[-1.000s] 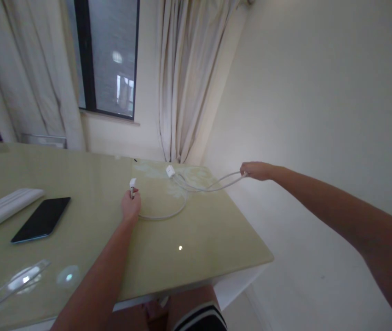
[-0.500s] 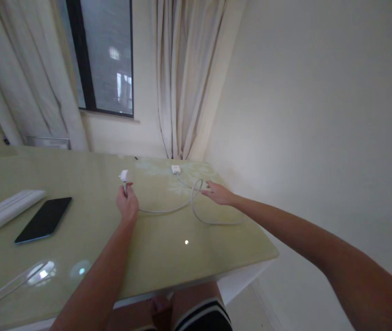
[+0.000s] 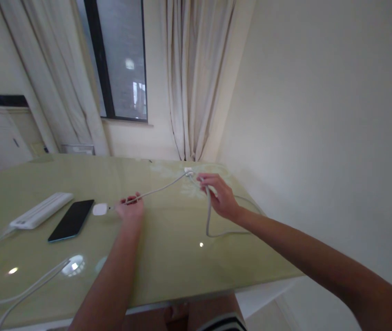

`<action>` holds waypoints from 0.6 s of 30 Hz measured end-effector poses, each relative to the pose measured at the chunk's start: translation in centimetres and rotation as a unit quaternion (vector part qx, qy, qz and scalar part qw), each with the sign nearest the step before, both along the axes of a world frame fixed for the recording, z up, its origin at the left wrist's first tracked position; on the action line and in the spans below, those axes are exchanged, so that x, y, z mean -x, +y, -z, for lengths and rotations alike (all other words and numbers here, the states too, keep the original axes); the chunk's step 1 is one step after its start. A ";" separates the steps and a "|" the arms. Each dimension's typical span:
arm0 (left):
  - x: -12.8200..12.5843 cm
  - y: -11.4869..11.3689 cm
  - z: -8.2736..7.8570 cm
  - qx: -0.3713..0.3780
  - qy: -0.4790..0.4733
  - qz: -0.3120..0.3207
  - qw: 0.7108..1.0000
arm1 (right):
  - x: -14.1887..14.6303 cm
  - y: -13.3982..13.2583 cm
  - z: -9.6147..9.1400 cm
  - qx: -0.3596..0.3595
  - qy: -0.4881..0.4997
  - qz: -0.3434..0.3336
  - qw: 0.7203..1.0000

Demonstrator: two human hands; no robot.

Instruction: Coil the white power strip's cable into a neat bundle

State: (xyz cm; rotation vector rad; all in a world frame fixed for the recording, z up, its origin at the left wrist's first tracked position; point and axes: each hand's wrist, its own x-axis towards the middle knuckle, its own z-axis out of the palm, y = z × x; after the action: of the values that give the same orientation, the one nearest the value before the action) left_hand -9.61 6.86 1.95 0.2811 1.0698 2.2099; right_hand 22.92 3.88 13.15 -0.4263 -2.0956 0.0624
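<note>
A white cable [image 3: 161, 187] runs across the pale green table [image 3: 168, 262]. My left hand [image 3: 130, 209] is closed on the cable near its white plug [image 3: 100, 209], which lies to the left of my fingers. From that hand the cable stretches taut up to a small white connector [image 3: 188, 171] at the far edge. My right hand [image 3: 218, 196] is closed round the cable just below that connector. Below this hand a loop of cable [image 3: 213, 227] hangs down and lies on the table.
A black phone [image 3: 71, 219] and a white power strip [image 3: 41, 210] lie at the left. Another white cord [image 3: 26, 290] crosses the near left corner. Curtains and a dark window stand behind the table. A bare wall is on the right, past the table's edge.
My left hand has moved left and down with the plug, pulling the cable straight. My right hand, open half a second ago, has closed on the cable near the connector. The camera has turned left.
</note>
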 end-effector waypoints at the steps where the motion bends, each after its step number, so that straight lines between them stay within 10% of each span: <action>1: 0.1 0.0 -0.3 -0.003 -0.026 0.035 0.999 | -0.1 -2.2 -0.9 -0.092 -0.078 -0.063 0.991; 5: -0.9 -0.5 -2.3 -0.022 -0.121 0.144 0.982 | -0.1 -9.5 -1.7 -0.356 -0.241 -0.223 0.875; 12: -2.1 -3.4 -4.0 -0.159 -0.319 0.411 0.839 | 2.0 -13.7 5.4 -0.227 -0.271 -0.143 0.924; 18: -2.6 -3.2 -4.2 -0.031 -0.140 0.476 0.868 | 3.2 -11.3 9.6 -0.208 -0.429 -0.263 0.839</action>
State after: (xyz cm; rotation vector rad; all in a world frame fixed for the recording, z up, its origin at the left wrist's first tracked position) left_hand -7.02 3.63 6.15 0.3930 0.5073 1.3247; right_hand 19.71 -7.42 3.57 0.5087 -2.9533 -0.3209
